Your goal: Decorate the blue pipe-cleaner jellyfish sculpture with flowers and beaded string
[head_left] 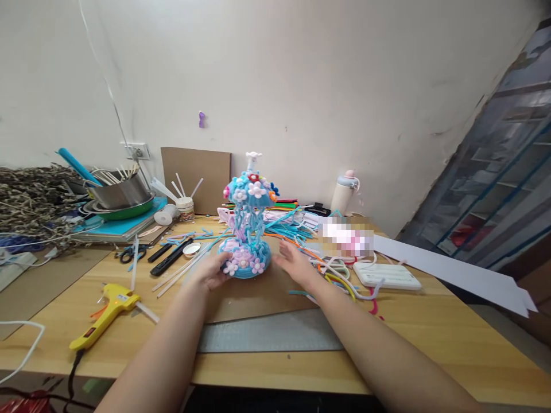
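A pipe-cleaner craft (252,221) stands upright at the middle of the table, on a sheet of brown cardboard (258,299). Its blue domed top carries colourful flowers and a small white figure; twisted blue and lilac strands link the dome to a round blue base with pale pink flowers. My left hand (212,271) grips the left side of that base, thumb against it and the other fingers partly hidden. Just off the base's right side is my right hand (293,261), open, fingers apart and nothing in it.
A yellow glue gun (105,312), scissors (132,253) and a black cutter (172,257) lie to the left. Loose pipe cleaners (340,278) and a white power strip (387,276) are on the right. A bottle (343,195) stands by the wall. A grey mat (269,332) lies in front.
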Action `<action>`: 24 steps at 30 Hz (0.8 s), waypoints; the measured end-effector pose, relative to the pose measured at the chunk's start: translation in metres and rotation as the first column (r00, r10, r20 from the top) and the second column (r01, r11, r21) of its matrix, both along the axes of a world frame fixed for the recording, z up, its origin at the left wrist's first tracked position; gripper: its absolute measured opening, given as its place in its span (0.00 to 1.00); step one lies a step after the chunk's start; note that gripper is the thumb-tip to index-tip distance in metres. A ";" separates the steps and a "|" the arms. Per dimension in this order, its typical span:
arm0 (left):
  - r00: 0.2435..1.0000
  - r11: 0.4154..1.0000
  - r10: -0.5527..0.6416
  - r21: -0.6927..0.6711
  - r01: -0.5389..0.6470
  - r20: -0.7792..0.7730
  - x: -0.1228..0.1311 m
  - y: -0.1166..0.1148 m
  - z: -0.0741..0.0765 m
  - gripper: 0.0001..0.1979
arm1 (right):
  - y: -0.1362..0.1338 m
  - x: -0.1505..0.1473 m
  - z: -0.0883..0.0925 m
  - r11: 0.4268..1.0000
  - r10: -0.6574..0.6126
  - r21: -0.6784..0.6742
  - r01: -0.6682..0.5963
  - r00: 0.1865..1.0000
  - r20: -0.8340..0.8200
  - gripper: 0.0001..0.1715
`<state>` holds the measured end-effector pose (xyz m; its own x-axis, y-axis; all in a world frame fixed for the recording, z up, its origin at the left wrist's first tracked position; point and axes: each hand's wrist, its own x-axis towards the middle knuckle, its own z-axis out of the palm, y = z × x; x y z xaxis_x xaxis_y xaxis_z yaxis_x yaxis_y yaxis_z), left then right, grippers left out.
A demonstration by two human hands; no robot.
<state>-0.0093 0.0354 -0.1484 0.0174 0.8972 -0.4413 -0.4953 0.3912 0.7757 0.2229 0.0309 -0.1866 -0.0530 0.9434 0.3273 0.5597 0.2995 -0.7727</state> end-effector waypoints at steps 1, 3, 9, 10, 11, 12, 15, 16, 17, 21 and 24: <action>1.000 1.000 -0.012 -0.012 0.012 -0.020 0.002 0.000 -0.001 0.07 | -0.003 -0.007 -0.004 0.997 0.066 -0.037 -0.069 0.994 -0.091 0.34; 0.998 0.999 -0.033 -0.033 0.031 -0.054 0.006 -0.001 -0.003 0.06 | -0.008 -0.016 -0.009 0.968 0.191 -0.101 -0.231 0.933 -0.304 0.38; 0.995 0.998 -0.038 -0.047 0.033 -0.095 0.015 -0.001 -0.011 0.04 | -0.013 -0.017 -0.021 0.925 0.254 -0.170 -0.339 0.887 -0.385 0.52; 0.995 0.999 -0.033 -0.046 0.029 -0.097 0.016 -0.001 -0.013 0.04 | -0.013 -0.017 -0.022 0.935 0.238 -0.177 -0.308 0.914 -0.329 0.57; 0.995 0.999 -0.028 -0.045 0.024 -0.098 0.017 0.000 -0.014 0.04 | -0.013 -0.018 -0.023 0.945 0.220 -0.181 -0.273 0.938 -0.266 0.62; 0.995 0.999 -0.023 -0.043 0.019 -0.099 0.017 0.000 -0.015 0.05 | -0.014 -0.019 -0.023 0.954 0.200 -0.182 -0.238 0.958 -0.204 0.65; 0.995 0.999 -0.008 -0.046 0.003 -0.101 0.019 0.000 -0.017 0.05 | -0.017 -0.027 -0.019 0.977 0.127 -0.161 -0.138 0.989 -0.076 0.71; 0.995 0.999 -0.005 -0.047 0.001 -0.099 0.020 -0.001 -0.017 0.05 | -0.017 -0.031 -0.017 0.983 0.100 -0.150 -0.107 0.994 -0.053 0.72; 0.996 0.999 -0.005 -0.048 0.001 -0.094 0.020 -0.001 -0.017 0.05 | -0.018 -0.035 -0.016 0.987 0.075 -0.142 -0.079 0.997 -0.037 0.73; 0.998 0.998 -0.012 -0.064 0.009 -0.060 0.024 -0.005 -0.013 0.06 | -0.017 -0.046 -0.012 0.989 0.005 -0.146 -0.008 1.000 -0.021 0.73; 0.999 0.994 -0.012 -0.104 0.009 -0.033 0.026 -0.007 -0.009 0.06 | -0.018 -0.047 -0.011 0.994 0.006 -0.111 -0.006 1.000 0.000 0.71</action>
